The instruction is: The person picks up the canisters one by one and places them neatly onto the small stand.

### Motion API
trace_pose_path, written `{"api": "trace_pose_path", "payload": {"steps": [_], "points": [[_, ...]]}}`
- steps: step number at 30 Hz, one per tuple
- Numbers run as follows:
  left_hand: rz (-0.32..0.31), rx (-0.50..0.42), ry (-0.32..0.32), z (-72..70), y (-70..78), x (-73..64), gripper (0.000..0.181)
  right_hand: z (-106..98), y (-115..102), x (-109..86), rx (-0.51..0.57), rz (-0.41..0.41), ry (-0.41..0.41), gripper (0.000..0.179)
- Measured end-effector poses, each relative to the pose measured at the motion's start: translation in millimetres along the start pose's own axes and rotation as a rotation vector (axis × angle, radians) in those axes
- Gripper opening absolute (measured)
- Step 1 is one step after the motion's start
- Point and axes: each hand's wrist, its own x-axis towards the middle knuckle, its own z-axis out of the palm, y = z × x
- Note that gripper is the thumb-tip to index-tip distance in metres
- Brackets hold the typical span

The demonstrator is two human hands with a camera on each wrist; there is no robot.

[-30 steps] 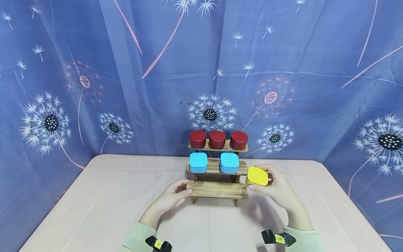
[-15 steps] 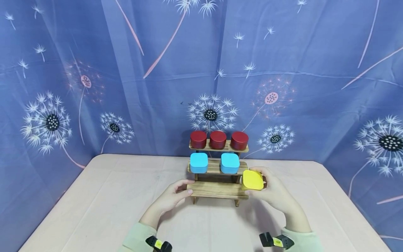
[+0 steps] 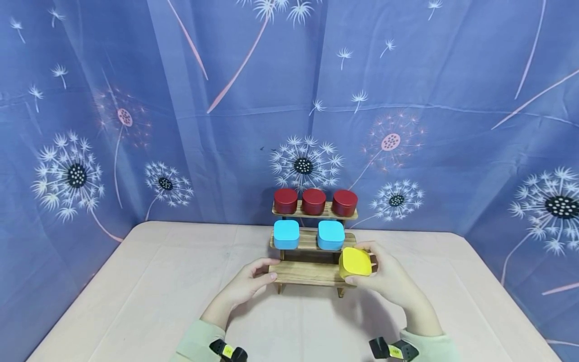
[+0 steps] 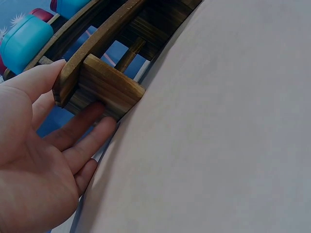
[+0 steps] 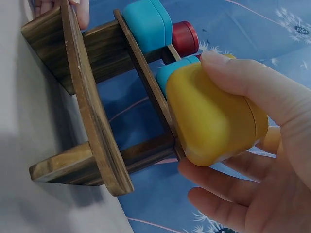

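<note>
A three-step wooden display stand [image 3: 307, 272] stands on the table. My left hand [image 3: 246, 282] holds the left end of its lowest step, the thumb [image 4: 41, 77] at the step's edge and other fingers by the side support. My right hand [image 3: 389, 274] grips a yellow rounded-square tin [image 3: 355, 262] between thumb and fingers. In the head view this tin overlaps the right end of the lowest step; in the right wrist view a gap shows between tin and lowest board. Two light blue square tins [image 3: 286, 235] sit on the middle step, spaced apart.
Three round dark red tins [image 3: 313, 201] stand in a row on the top step. The pale cloth-covered table [image 3: 181, 271] spreads around the stand. Close behind hangs a blue curtain [image 3: 226, 166] with dandelion prints.
My right hand has carried the yellow tin leftward and slightly down, from beside the stand to over the right end of the lowest step. The left hand has stayed in place.
</note>
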Motion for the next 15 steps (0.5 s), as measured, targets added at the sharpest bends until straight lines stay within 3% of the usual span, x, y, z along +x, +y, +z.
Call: {"api": "trace_pose_path", "payload": {"steps": [15], "points": [[0.018,-0.001,-0.009,0.1,1.6,-1.1,0.045,11,-8,0.9,-0.003,-0.042,-0.016,0.067]]}}
